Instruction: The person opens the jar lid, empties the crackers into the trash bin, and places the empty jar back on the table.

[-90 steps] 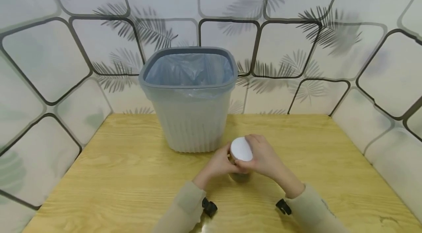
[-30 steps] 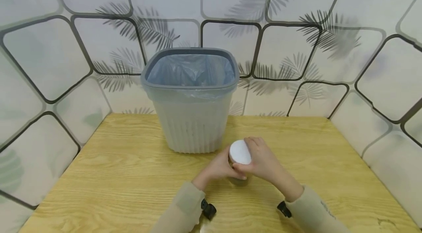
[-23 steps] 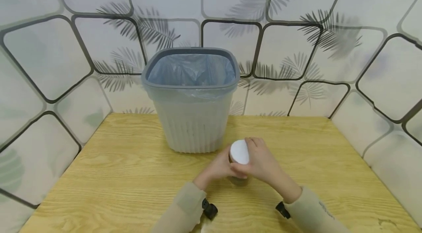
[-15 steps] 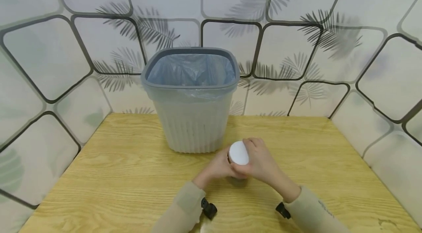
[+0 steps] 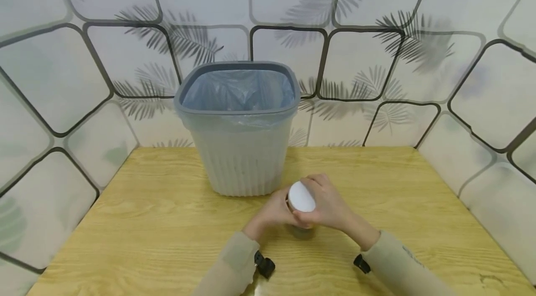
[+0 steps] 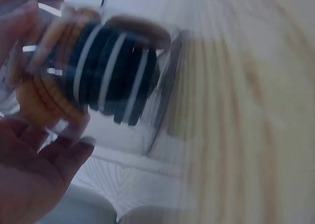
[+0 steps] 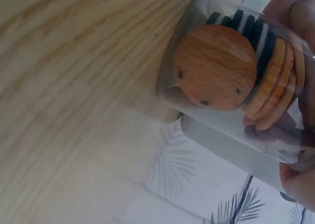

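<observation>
A clear jar [image 5: 302,232] with a white lid [image 5: 301,197] stands between both hands in front of the bin; its base appears to rest on the table. Curled around the jar's side is my left hand [image 5: 274,211]. My right hand [image 5: 331,205] grips the lid, its fingers over the far edge and its thumb on the near edge. Inside, the left wrist view shows dark sandwich cookies [image 6: 110,71] with white filling. In the right wrist view a round brown cookie [image 7: 216,69] with dark specks lies against the glass, beside golden sandwich cookies [image 7: 273,81].
Behind and left of the jar stands a pale ribbed bin [image 5: 243,156] with a grey rim, lined with a translucent bag [image 5: 238,89]. The wooden table [image 5: 159,221] is bounded by patterned walls [image 5: 289,3] at the back and sides.
Over the three seconds the jar and both hands have come slightly nearer to me. The hold on jar and lid stays the same, and the head view has shifted a little.
</observation>
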Action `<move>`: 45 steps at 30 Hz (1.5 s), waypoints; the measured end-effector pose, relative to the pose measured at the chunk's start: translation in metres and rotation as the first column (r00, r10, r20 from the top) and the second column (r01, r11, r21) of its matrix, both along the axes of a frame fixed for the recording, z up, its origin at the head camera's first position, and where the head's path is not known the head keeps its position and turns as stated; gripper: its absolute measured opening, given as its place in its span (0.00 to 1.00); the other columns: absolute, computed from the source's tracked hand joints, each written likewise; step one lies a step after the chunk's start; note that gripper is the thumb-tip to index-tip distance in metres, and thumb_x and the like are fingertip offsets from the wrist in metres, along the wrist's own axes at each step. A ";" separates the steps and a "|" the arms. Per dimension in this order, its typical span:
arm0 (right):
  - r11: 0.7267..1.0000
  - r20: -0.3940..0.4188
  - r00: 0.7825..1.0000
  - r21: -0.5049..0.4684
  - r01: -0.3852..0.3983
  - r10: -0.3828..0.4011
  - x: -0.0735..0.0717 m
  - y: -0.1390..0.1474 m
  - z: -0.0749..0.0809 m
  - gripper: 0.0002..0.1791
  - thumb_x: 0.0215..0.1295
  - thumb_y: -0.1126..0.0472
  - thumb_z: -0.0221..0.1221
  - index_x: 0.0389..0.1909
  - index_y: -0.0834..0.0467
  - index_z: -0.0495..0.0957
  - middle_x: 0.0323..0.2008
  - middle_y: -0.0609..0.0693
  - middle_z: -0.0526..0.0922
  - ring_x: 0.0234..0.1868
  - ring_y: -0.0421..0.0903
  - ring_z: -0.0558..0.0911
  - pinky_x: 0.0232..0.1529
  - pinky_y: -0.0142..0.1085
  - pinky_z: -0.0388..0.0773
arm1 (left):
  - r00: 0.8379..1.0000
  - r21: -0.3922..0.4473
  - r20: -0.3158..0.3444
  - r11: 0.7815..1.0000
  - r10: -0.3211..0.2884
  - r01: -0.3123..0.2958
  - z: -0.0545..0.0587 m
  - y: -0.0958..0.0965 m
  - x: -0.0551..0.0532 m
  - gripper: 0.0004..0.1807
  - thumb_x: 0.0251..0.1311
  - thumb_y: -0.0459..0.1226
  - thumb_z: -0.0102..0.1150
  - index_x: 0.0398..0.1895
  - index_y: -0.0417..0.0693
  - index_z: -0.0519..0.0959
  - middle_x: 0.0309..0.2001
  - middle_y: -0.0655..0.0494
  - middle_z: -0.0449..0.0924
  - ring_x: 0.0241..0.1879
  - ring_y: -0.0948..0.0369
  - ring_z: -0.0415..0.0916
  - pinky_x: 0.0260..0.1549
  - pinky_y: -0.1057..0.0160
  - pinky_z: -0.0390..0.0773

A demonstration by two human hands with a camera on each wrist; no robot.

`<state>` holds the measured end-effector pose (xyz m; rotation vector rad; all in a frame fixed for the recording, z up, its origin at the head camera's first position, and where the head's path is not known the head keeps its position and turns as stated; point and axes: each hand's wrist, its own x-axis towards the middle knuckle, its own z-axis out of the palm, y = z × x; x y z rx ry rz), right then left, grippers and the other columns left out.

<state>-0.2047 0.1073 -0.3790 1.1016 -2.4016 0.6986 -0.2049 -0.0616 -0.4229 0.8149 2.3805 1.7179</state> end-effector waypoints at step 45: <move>0.980 0.059 0.980 0.073 0.184 -0.189 0.020 -0.002 0.004 0.52 0.38 0.39 0.64 0.53 0.77 0.61 0.46 0.69 0.70 0.46 0.59 0.70 0.42 0.48 0.71 | 0.994 -0.019 0.061 0.995 -0.094 0.095 0.003 -0.002 0.001 0.46 0.37 0.37 0.72 0.62 0.47 0.58 0.51 0.57 0.68 0.48 0.63 0.67 0.46 0.65 0.67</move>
